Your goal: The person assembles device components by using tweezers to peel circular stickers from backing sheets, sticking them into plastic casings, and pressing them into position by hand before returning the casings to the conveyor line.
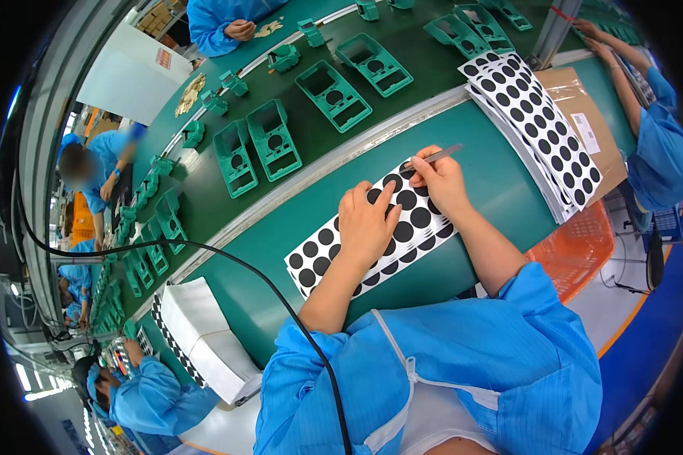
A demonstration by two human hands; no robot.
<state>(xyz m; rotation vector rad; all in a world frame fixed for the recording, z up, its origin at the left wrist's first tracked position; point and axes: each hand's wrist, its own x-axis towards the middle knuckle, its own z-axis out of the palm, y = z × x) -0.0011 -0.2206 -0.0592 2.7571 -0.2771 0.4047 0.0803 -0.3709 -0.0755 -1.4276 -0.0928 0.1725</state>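
A white sheet of round black stickers (307, 265) lies on the green worktop in front of me, atop what looks like a few more sheets. My left hand (364, 226) rests flat on its middle, fingers apart, covering some of the dots. At the sheet's far right corner, my right hand (439, 180) is closed around metal tweezers (446, 153). The tweezers' tip end points left, near the top edge dots. Whether the tip grips a sticker is too small to tell.
Green plastic housings (332, 97) stand on the conveyor (205, 212) beyond a metal rail. A stack of dotted sheets (542, 125) lies right, by cardboard (584, 114). White-backed sheets (205, 326) lie left. A black cable (258, 273) crosses the view. Co-workers in blue sit around; an orange crate (577, 250) stands below right.
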